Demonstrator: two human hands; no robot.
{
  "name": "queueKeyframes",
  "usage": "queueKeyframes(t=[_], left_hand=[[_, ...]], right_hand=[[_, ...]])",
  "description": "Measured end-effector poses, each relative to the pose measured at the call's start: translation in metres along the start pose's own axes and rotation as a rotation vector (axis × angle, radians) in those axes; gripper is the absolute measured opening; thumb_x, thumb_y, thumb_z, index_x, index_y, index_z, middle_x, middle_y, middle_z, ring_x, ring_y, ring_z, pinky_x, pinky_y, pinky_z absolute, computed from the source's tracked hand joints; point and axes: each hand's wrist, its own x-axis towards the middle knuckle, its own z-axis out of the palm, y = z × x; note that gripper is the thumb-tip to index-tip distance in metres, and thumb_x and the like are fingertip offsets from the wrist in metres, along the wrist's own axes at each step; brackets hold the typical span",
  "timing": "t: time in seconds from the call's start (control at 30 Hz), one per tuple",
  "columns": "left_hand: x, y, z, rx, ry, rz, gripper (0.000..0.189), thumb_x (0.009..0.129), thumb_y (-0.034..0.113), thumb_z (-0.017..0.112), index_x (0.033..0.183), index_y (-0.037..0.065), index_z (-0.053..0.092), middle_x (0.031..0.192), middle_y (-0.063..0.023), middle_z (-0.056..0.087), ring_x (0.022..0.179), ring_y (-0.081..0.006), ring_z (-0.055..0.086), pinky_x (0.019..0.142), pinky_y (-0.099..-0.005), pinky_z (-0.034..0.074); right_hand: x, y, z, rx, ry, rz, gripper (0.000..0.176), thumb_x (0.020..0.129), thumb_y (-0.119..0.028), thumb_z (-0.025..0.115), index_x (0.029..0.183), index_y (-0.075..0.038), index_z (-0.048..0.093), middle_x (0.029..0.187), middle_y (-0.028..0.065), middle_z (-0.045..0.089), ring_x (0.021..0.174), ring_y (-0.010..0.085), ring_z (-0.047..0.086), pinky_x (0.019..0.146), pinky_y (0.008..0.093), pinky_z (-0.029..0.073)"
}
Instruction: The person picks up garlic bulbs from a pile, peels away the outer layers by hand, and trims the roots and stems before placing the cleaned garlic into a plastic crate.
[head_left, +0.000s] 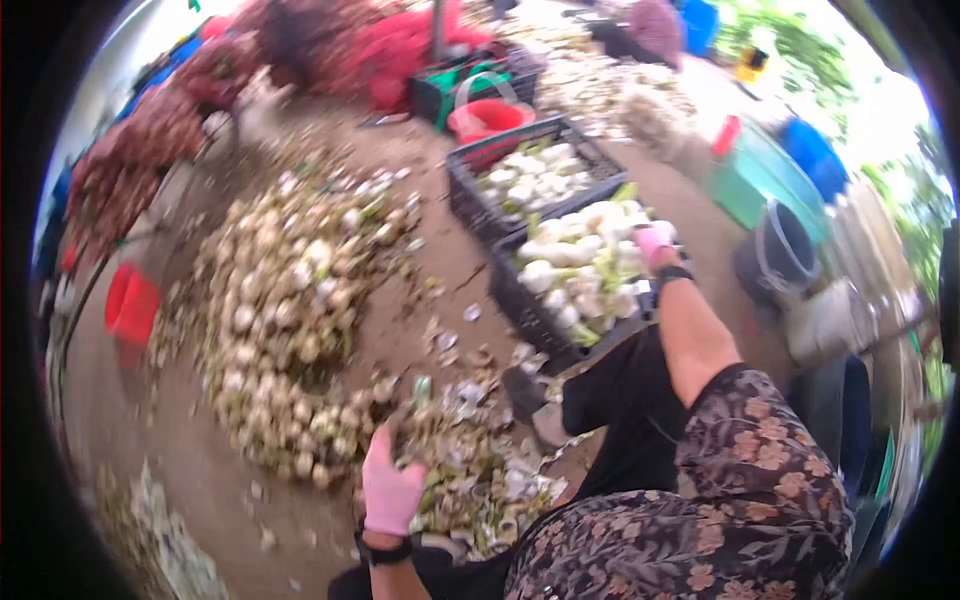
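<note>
My left hand [392, 488], in a pink glove, is at the lower middle beside a large heap of whitish bulbs [285, 310]. Its index finger and thumb are apart, and nothing shows in it. My right hand [655, 240], also gloved in pink, reaches to the far right end of a black crate [535, 325] filled with pale peeled bulbs [585, 255]. Its fingers are blurred against the bulbs, so I cannot make out whether it holds one. Peelings [490, 500] lie on the ground near my left hand.
Behind stands a second black crate [465, 200] with white bulbs, then a red bucket [490, 118]. A red container [132, 300] is at left, a dark bucket [775, 255] and green tub [765, 185] at right. Red net sacks [140, 155] line the back left. Another person [655, 30] is far back.
</note>
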Motion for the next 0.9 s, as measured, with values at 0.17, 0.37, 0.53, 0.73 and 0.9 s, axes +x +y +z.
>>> queueKeyframes(t=[0.17, 0.37, 0.53, 0.73, 0.9], left_hand=[[0.0, 0.004, -0.04, -0.351, 0.427, -0.063, 0.048, 0.075, -0.008, 0.055, 0.122, -0.004, 0.053, 0.112, -0.0097, 0.061, 0.102, -0.0177, 0.058, 0.092, -0.028, 0.044], [-0.011, 0.007, -0.068, -0.561, 0.801, -0.098, 0.03, 0.088, 0.003, 0.06, 0.117, -0.001, 0.058, 0.105, -0.0046, 0.062, 0.092, -0.0123, 0.059, 0.08, -0.0242, 0.048], [-0.029, 0.017, -0.075, -0.5, 0.801, -0.137, 0.032, 0.084, -0.004, 0.058, 0.116, -0.005, 0.057, 0.102, -0.0066, 0.063, 0.091, -0.0132, 0.06, 0.083, -0.025, 0.048], [-0.047, 0.005, -0.089, -0.595, 0.819, -0.307, 0.036, 0.081, -0.001, 0.066, 0.116, -0.004, 0.057, 0.098, -0.007, 0.063, 0.089, -0.0133, 0.06, 0.081, -0.0259, 0.048], [-0.039, 0.003, -0.094, -0.527, 0.729, -0.379, 0.037, 0.078, -0.004, 0.065, 0.115, -0.002, 0.058, 0.095, -0.0067, 0.063, 0.088, -0.0149, 0.06, 0.081, -0.0267, 0.048]], right_hand=[[-0.052, -0.102, 0.013, 0.527, 0.264, -0.733, 0.035, 0.075, 0.001, 0.051, 0.107, -0.002, 0.065, 0.096, 0.0167, 0.068, 0.091, 0.0299, 0.065, 0.085, 0.0359, 0.049], [-0.237, -0.198, 0.154, 0.105, -0.794, -1.114, 0.03, 0.077, -0.009, 0.053, 0.103, -0.005, 0.068, 0.092, 0.0162, 0.069, 0.091, 0.0342, 0.065, 0.085, 0.0386, 0.051], [-0.332, -0.213, 0.301, -0.03, -0.74, -0.756, 0.043, 0.078, -0.013, 0.055, 0.12, -0.009, 0.058, 0.115, 0.0201, 0.061, 0.105, 0.0353, 0.06, 0.088, 0.0402, 0.049], [-0.338, -0.239, 0.375, 0.137, -0.728, -0.475, 0.038, 0.077, -0.009, 0.056, 0.115, -0.005, 0.061, 0.106, 0.0231, 0.064, 0.102, 0.0362, 0.061, 0.086, 0.04, 0.049], [-0.337, -0.233, 0.338, 0.435, -0.973, -0.353, 0.025, 0.081, -0.007, 0.064, 0.105, -0.002, 0.066, 0.089, 0.0111, 0.069, 0.075, 0.0197, 0.064, 0.071, 0.0307, 0.051]])
